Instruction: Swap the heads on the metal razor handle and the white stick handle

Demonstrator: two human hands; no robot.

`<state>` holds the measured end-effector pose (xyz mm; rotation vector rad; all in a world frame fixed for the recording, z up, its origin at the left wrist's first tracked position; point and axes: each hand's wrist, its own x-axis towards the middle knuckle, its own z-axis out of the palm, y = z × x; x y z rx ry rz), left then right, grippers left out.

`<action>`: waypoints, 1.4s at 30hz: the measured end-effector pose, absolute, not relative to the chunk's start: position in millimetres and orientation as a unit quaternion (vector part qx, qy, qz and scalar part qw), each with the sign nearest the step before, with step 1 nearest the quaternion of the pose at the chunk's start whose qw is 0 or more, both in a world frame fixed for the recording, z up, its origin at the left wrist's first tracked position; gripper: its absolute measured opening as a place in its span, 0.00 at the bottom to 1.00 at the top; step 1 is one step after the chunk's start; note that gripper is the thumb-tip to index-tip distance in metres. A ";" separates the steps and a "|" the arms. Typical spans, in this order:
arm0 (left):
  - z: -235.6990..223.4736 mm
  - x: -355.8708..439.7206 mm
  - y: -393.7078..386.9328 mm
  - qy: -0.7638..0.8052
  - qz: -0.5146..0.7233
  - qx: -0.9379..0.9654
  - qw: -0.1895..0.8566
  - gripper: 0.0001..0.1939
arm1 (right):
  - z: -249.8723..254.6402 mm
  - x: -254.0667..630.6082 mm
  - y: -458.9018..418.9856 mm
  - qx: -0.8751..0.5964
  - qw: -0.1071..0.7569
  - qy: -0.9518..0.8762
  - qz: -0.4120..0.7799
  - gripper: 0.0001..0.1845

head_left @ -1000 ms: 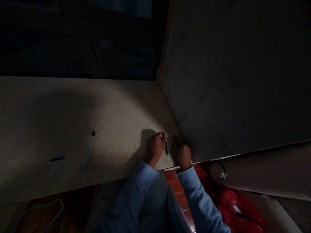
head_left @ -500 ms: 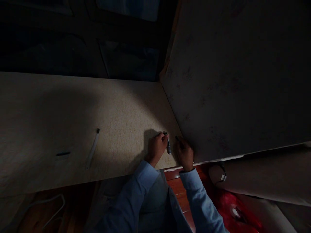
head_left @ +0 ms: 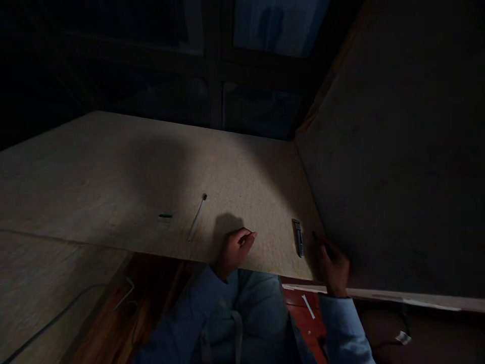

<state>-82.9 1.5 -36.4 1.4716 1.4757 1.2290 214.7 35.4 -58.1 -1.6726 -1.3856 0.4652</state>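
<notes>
My left hand [head_left: 234, 251] is just above the table near its front edge, thumb and forefinger pinched together with nothing visible between them. To its right, a slim dark-and-silver tool [head_left: 298, 238] with a wider top end lies on the table, untouched. My right hand [head_left: 334, 267] is by the right-hand panel, its fingers closed round a thin dark stick [head_left: 315, 235]. Only the stick's tip shows clearly; the dim light hides its kind. Left of my left hand lies a thin white stick with a dark end [head_left: 197, 218].
Farther left on the pale table [head_left: 261, 192] is a small dark-green strip [head_left: 165, 216] with a clear edge. An upright panel [head_left: 401, 192] bounds the right side. Dark framed window panes [head_left: 261, 108] stand behind. A cable [head_left: 64, 308] runs at the lower left.
My left hand has let go of the slim tool and moved left, leaving it on the table. My right hand keeps hold of the dark stick. The view has swung left.
</notes>
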 end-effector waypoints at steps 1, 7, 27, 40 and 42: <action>-33.3 -96.0 -4.4 0.581 0.478 0.560 0.346 0.19 | -58.9 215.9 35.2 -0.678 0.448 -0.553 0.182 0.28; -9.0 -180.3 -39.4 0.698 0.504 0.470 0.196 0.16 | -60.7 219.4 34.2 -0.702 0.480 -0.498 0.166 0.30; -49.5 -315.6 -36.9 0.779 0.344 0.521 0.056 0.32 | -8.9 23.2 10.9 -0.468 0.382 -0.726 0.329 0.16; -48.4 -304.8 -39.6 0.801 0.345 0.489 0.011 0.25 | -32.8 -101.4 42.2 -0.280 0.246 -0.889 0.266 0.16; -48.6 -304.4 -39.8 0.803 0.342 0.488 0.006 0.25 | -38.2 -102.1 42.5 -0.276 0.249 -0.895 0.246 0.13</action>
